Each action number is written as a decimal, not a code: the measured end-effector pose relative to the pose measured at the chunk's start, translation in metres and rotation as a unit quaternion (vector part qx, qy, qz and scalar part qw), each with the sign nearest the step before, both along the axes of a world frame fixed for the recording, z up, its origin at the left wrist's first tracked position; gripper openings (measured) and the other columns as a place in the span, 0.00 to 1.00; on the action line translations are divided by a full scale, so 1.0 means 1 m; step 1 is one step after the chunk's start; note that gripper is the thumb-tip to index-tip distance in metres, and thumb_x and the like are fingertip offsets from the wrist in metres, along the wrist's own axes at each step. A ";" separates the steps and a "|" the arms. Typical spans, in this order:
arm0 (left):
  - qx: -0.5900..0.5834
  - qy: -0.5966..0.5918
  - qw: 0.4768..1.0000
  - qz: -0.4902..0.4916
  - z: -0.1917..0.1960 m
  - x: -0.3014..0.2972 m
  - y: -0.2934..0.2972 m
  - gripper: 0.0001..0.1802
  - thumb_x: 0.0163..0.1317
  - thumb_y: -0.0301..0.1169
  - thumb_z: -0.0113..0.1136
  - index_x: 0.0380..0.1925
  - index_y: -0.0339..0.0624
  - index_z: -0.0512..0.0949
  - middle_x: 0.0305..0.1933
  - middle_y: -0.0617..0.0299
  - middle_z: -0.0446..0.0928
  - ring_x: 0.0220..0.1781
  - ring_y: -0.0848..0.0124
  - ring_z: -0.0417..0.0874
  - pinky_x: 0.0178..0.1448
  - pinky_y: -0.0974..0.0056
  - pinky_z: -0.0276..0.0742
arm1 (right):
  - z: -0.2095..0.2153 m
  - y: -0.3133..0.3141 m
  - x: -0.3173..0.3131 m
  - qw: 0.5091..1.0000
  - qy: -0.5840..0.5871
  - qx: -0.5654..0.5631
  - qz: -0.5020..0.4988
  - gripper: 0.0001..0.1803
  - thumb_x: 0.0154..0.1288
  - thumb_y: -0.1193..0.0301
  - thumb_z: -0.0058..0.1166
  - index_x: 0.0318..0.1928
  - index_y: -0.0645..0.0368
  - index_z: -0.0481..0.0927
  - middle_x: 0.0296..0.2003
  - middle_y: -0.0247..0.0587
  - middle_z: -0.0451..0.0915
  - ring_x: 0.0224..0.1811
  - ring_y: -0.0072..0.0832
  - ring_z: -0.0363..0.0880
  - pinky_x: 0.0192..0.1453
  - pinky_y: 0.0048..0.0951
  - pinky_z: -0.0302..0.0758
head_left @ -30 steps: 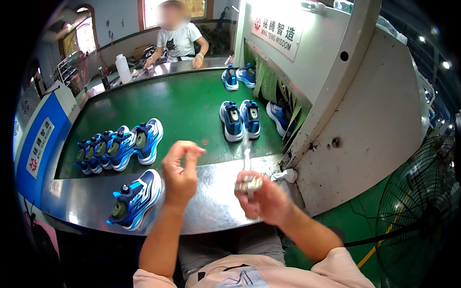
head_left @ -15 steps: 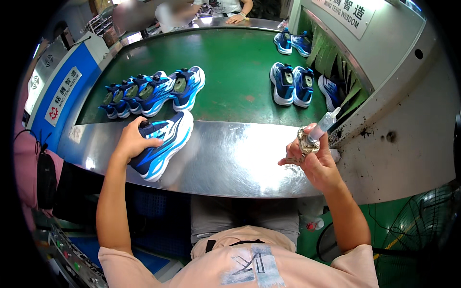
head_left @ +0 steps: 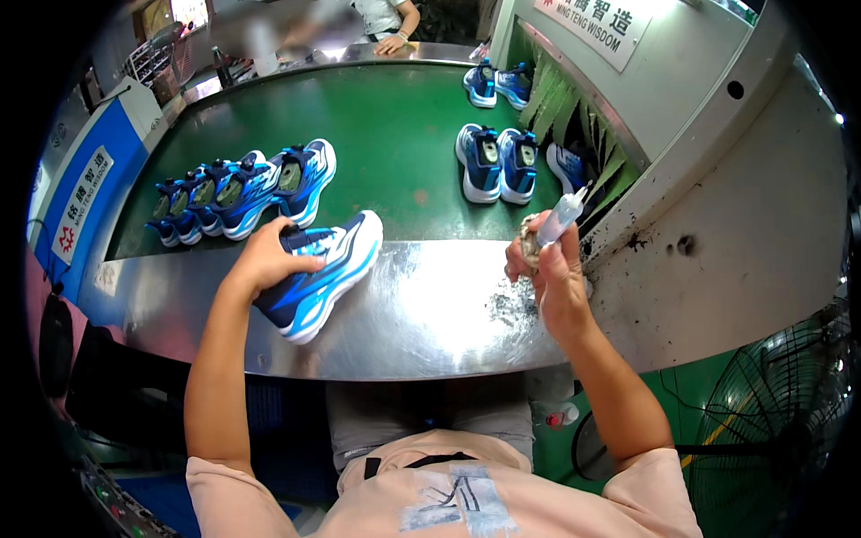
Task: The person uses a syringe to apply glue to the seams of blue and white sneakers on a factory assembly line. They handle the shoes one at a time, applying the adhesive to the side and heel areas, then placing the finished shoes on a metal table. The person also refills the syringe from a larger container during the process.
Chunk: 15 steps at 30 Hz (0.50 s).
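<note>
My left hand (head_left: 267,262) is closed round the collar end of a blue and white sneaker (head_left: 325,285), holding it tilted over the steel ledge with its toe toward the upper right. The white sole faces right. On the right, my right hand (head_left: 560,285) grips a clear applicator bottle (head_left: 562,215) with a narrow tip pointing up and away. A crumpled, dirty pale cloth (head_left: 529,244) is bunched in the same fingers. The applicator and the sneaker are well apart.
Several matching sneakers (head_left: 229,197) line the green belt (head_left: 386,134) at left. Two pairs (head_left: 498,166) stand at right, near another sneaker (head_left: 563,166) partly under the machine's green strip curtain (head_left: 610,175). The steel ledge (head_left: 430,332) runs in front. Across the belt is another person's hand (head_left: 391,43).
The whole view has shifted. The sneaker in my left hand has moved rightward, away from the row and closer to my right hand. My right hand has turned, and its fingers are more curled.
</note>
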State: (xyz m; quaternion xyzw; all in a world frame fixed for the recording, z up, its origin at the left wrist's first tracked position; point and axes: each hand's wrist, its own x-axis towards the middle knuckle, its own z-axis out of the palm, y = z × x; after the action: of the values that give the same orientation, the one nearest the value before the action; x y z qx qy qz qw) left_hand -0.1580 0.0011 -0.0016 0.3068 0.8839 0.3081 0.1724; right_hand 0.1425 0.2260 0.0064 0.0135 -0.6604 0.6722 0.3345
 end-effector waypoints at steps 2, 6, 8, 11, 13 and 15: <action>0.053 -0.147 0.988 0.000 -0.001 -0.004 -0.003 0.46 0.36 0.38 0.79 0.58 0.33 0.70 0.52 0.49 0.77 0.52 0.64 0.79 0.58 0.61 0.73 | 0.000 -0.005 -0.001 0.999 -0.001 -0.026 -0.021 0.15 0.75 0.59 0.39 0.55 0.53 0.64 0.40 0.31 0.67 0.34 0.18 0.63 0.39 0.25 0.65; 0.084 -0.200 0.975 0.040 -0.005 -0.005 -0.007 0.50 0.37 0.38 0.80 0.60 0.30 0.65 0.52 0.48 0.77 0.51 0.65 0.79 0.57 0.62 0.74 | -0.010 0.002 0.003 1.000 0.016 -0.014 0.012 0.13 0.74 0.63 0.41 0.55 0.52 0.64 0.42 0.31 0.67 0.33 0.17 0.62 0.38 0.22 0.64; 0.105 -0.131 0.985 0.048 -0.013 -0.003 -0.006 0.50 0.37 0.37 0.80 0.59 0.29 0.65 0.52 0.48 0.76 0.50 0.64 0.80 0.56 0.62 0.75 | -0.010 -0.010 0.000 0.999 0.006 -0.039 -0.037 0.14 0.74 0.66 0.40 0.58 0.50 0.62 0.38 0.27 0.66 0.34 0.14 0.60 0.38 0.20 0.63; 0.122 -0.115 0.985 0.026 -0.042 -0.018 -0.012 0.42 0.37 0.38 0.79 0.54 0.32 0.71 0.50 0.49 0.77 0.52 0.65 0.79 0.56 0.61 0.75 | -0.005 -0.013 -0.006 0.999 -0.012 0.002 -0.032 0.17 0.73 0.66 0.41 0.59 0.49 0.61 0.37 0.28 0.66 0.37 0.16 0.61 0.46 0.22 0.62; 0.079 -0.040 0.996 0.011 -0.020 0.003 -0.006 0.43 0.34 0.40 0.78 0.52 0.32 0.72 0.48 0.47 0.78 0.51 0.61 0.80 0.55 0.60 0.75 | 0.002 -0.011 -0.006 0.999 -0.015 0.028 -0.030 0.17 0.74 0.64 0.42 0.59 0.50 0.62 0.36 0.27 0.66 0.39 0.16 0.62 0.48 0.22 0.62; 0.052 0.029 0.998 -0.013 -0.005 0.014 0.001 0.44 0.33 0.41 0.78 0.52 0.32 0.72 0.48 0.45 0.79 0.50 0.57 0.81 0.55 0.59 0.74 | 0.003 -0.006 -0.002 0.999 -0.009 0.027 -0.017 0.17 0.74 0.63 0.42 0.59 0.51 0.62 0.36 0.27 0.66 0.38 0.15 0.62 0.47 0.22 0.63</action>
State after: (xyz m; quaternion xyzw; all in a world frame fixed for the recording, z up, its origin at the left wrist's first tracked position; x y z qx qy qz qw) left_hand -0.1442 0.0026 -0.0067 0.3353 0.8673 0.3424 0.1350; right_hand 0.1404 0.2200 0.0093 0.0051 -0.6814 0.6486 0.3391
